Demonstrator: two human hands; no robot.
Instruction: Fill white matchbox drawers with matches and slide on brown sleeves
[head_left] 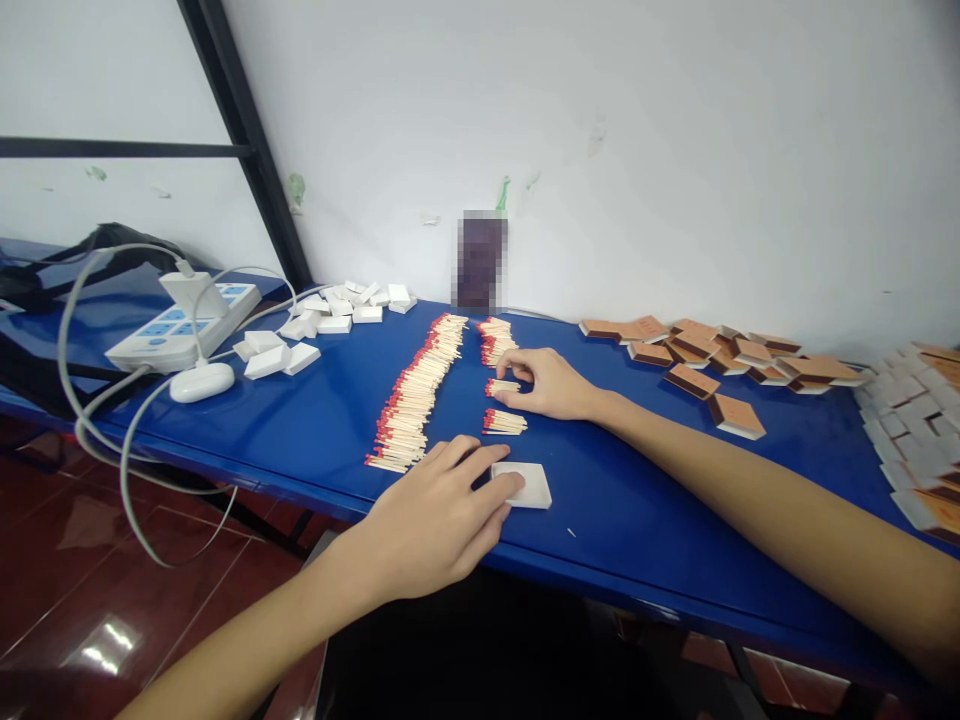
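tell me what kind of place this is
Probably a small match-packing workshop: a blue table by a bare wall carries a row of matches, white trays and brown boxes. The left hand rests on one tray; the right hand touches a small bundle.

We look forward and down from a single head-worn camera, close over the near edge of the blue table (300, 420); our left hand (435, 515) and right hand (551, 385) enter from the frame's bottom, the white wall (675, 150) closing the view behind.

Bare blue table (637, 510) right of the white tray (529, 487); long match row (416, 395) close on its left.
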